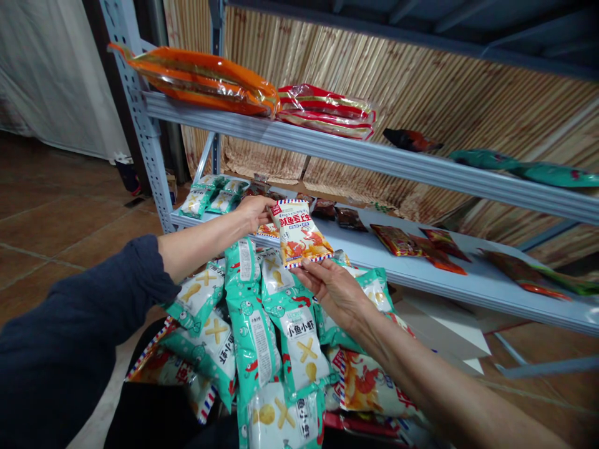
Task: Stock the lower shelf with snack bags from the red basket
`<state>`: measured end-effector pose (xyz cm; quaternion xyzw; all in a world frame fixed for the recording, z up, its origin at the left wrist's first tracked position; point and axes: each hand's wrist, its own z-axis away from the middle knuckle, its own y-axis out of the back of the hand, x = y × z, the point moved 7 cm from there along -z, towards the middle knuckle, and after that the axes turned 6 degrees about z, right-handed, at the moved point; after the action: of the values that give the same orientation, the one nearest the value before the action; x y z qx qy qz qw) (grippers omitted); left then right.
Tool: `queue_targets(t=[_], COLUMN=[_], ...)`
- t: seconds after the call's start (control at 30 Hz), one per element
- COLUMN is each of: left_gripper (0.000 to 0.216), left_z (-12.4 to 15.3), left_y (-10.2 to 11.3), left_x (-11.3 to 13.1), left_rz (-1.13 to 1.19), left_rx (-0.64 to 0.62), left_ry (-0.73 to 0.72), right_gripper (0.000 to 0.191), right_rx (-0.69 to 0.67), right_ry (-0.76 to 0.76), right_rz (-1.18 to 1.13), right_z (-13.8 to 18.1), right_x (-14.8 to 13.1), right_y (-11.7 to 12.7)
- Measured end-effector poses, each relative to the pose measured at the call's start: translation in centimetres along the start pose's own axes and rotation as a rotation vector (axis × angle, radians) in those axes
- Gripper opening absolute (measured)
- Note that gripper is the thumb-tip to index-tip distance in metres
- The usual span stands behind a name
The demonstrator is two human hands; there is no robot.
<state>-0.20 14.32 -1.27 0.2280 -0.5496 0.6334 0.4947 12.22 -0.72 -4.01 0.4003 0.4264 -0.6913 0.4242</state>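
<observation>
Fingers of the left hand (255, 213) and right hand (336, 285) pinch a white-and-orange rectangular plastic packet (303, 233) at opposite ends, above turquoise plastic packets (256, 340).

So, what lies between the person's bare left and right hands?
In the head view, a white-and-orange plastic snack packet: the left hand holds its upper-left edge, the right hand its lower edge.

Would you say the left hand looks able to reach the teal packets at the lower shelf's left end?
Probably yes: the teal packets lie close to the left hand, apparently unobstructed, though it holds a snack bag.
</observation>
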Motion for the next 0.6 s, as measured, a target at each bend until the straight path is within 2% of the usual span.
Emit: queue_targets(t=[0.17, 0.33, 0.6], left_gripper=[0.018, 0.017, 0.010], left_z=[-0.4, -0.5, 0.1], left_y=[0.4, 0.5, 0.3], left_x=[0.3, 0.3, 0.1], left_rz=[0.011, 0.011, -0.017], left_rx=[-0.050, -0.074, -0.146], left_ry=[-0.076, -0.076, -0.028], right_gripper=[0.011, 0.016, 0.018], right_rx=[0.013, 0.039, 0.096], right_ry=[0.028, 0.053, 0.227], right_rz=[-0.071, -0.066, 0.055], right_z=[-0.3, -0.5, -0.5], right_x=[-0.3, -0.5, -1.6], right_y=[0.2, 0.3, 0.3])
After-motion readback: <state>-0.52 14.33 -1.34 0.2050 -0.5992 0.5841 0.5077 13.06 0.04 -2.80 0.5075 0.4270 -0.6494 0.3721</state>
